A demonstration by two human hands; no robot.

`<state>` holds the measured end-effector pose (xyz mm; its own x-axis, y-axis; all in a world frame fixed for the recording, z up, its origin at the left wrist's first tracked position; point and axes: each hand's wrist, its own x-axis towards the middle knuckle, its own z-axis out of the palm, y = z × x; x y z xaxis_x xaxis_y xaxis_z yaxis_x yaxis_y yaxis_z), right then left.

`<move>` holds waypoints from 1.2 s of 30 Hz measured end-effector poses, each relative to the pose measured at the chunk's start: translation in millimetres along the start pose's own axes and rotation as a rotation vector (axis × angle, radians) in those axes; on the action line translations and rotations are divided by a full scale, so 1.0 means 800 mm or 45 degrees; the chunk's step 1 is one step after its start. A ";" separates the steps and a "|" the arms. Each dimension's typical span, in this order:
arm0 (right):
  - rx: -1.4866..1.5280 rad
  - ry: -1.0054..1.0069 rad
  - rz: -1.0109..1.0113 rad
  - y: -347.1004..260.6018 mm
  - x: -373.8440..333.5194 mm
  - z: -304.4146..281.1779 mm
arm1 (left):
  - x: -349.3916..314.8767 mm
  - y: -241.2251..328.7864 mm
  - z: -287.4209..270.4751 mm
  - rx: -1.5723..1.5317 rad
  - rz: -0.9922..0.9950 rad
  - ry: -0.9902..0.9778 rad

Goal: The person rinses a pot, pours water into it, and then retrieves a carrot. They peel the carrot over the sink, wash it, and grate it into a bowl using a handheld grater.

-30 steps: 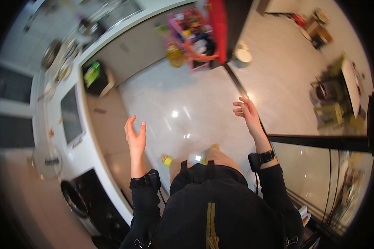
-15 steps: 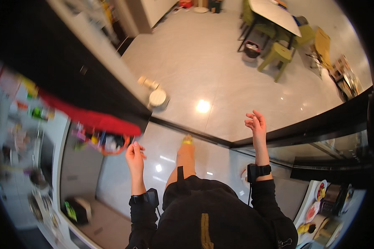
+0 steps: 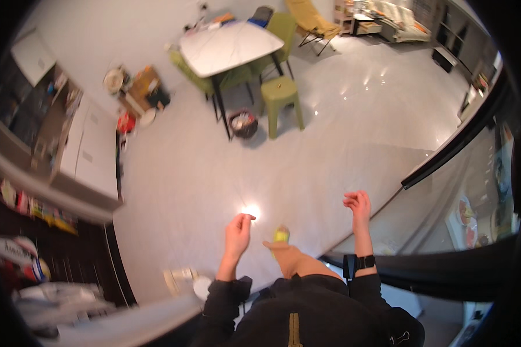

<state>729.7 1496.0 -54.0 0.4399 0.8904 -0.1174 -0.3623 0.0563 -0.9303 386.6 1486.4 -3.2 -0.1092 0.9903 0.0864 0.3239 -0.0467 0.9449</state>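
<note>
My left hand (image 3: 237,235) hangs over the pale shiny floor (image 3: 185,173), its fingers loosely curled and nothing seen in them. Out to the right, my right hand (image 3: 359,203) is also empty, fingers bent and a little apart. Dark devices on straps sit at both wrists, the right one a wrist unit (image 3: 359,263). Neither hand touches anything. Between them, below, my leg reaches forward with a yellow-green shoe (image 3: 281,235) on the floor.
Ahead stand a white-topped table (image 3: 231,46), green chairs, a green stool (image 3: 281,101) and a lined waste bin (image 3: 243,124). A dark-framed glass door (image 3: 446,202) is on the right. Cabinets (image 3: 90,147) line the left. A pale round-topped object (image 3: 202,287) sits low near my left arm.
I have stepped forward through the doorway and the view has turned right. The table and stool now lie nearly straight ahead. Both hands remain empty, the left one now nearer the middle.
</note>
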 end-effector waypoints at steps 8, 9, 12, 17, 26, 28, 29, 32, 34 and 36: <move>-0.070 0.271 -0.352 -0.072 0.275 0.009 | 0.344 0.034 0.138 -0.118 0.003 -0.296; -0.077 0.269 -0.349 -0.079 0.302 0.011 | 0.379 0.038 0.156 -0.125 0.029 -0.363; -0.072 0.393 -0.304 -0.092 0.395 0.009 | 0.486 0.043 0.223 -0.125 -0.060 -0.491; -0.006 0.655 -0.342 -0.097 0.544 -0.020 | 0.681 0.039 0.355 -0.107 0.043 -0.671; -0.226 0.980 -0.362 -0.191 0.734 -0.146 | 0.934 0.158 0.744 -0.095 0.250 -1.248; -0.301 1.162 -0.310 -0.198 0.776 -0.198 | 0.971 0.183 0.840 -0.033 0.328 -1.300; -0.299 1.241 -0.304 -0.204 0.800 -0.227 | 0.991 0.195 0.886 0.074 0.368 -1.338; -0.225 1.380 -0.340 -0.240 0.887 -0.312 | 1.026 0.229 1.000 0.135 0.392 -1.310; -0.179 1.387 -0.409 -0.274 0.961 -0.358 | 1.057 0.250 1.068 0.169 0.469 -1.342; -0.226 1.287 -0.433 -0.313 1.051 -0.400 | 1.085 0.269 1.141 0.222 0.591 -1.295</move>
<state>1453.1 2085.7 -31.0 0.9987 0.0506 -0.0003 -0.0050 0.0911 -0.9958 1219.5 2455.7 -13.6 0.8450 0.5328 0.0453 0.2694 -0.4974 0.8246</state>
